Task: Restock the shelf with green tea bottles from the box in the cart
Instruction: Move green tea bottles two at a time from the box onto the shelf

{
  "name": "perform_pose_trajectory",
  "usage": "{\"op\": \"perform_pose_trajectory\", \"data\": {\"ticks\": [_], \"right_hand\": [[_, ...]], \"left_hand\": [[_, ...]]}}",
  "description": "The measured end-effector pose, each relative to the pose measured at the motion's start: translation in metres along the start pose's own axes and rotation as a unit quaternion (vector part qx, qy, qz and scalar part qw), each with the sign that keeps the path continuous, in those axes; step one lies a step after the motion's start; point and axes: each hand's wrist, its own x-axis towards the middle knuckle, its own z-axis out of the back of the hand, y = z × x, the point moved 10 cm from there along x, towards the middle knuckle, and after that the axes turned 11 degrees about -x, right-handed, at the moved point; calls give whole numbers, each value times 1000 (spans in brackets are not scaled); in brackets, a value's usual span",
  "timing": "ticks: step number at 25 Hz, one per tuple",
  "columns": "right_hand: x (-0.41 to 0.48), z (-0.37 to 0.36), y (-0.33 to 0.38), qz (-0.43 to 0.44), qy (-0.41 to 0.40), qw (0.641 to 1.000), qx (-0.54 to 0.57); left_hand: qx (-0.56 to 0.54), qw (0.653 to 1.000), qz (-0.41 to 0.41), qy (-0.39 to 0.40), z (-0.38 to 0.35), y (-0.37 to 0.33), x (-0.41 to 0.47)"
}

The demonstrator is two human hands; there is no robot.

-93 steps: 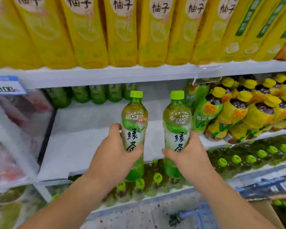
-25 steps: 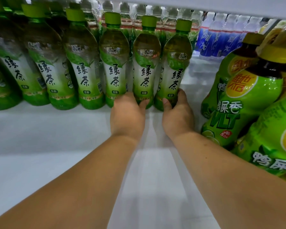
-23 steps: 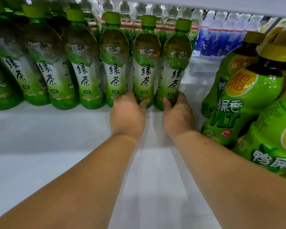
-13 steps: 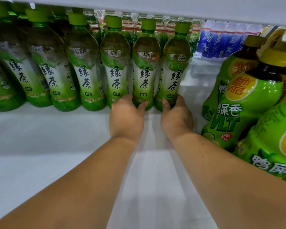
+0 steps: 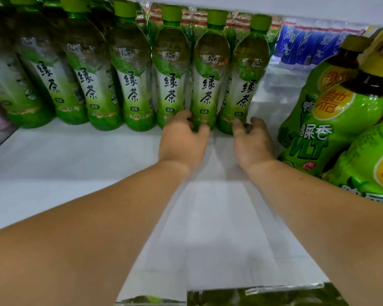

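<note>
Several green tea bottles (image 5: 132, 85) with green caps stand in a row at the back of the white shelf board (image 5: 75, 164). My left hand (image 5: 182, 141) holds the base of the second bottle from the right (image 5: 209, 69), fingers on its left and thumb at its front. My right hand (image 5: 252, 143) lies at the base of the rightmost bottle (image 5: 248, 69). Its fingers are loosely curled just right of the base, and the thumb touches the front. Both bottles stand upright on the board.
Fat green bottles with yellow caps (image 5: 341, 129) crowd the right side, close to my right forearm. Blue-labelled water bottles (image 5: 307, 45) and wrapped packs show behind the row. The upper shelf (image 5: 296, 5) hangs low overhead. A clear rail (image 5: 274, 289) edges the shelf front.
Since 3.7 s ago both bottles went from mid-air onto the shelf, joining the row's right end. In the last half second my right hand loosened and slid right off its bottle's base.
</note>
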Motion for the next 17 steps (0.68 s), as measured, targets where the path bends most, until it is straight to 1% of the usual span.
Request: {"op": "perform_pose_trajectory", "data": {"ticks": [3, 6, 8, 11, 14, 17], "right_hand": [[-19, 0, 1, -21, 27, 997, 63], [-55, -8, 1, -29, 78, 988, 129], [-79, -3, 4, -29, 103, 982, 156], [-108, 11, 11, -15, 124, 979, 159], [-143, 20, 8, -48, 140, 976, 157], [-187, 25, 6, -87, 180, 970, 141]], "left_hand": [[-28, 999, 31, 21, 9, 0, -13], [-72, 992, 98, 40, 28, 10, -37], [-86, 987, 121, 62, 46, 13, -54], [-88, 981, 143, 100, 75, 11, -71], [-88, 971, 165, 149, 96, 6, -89], [-85, 951, 218, 202, 115, 3, -121]]}}
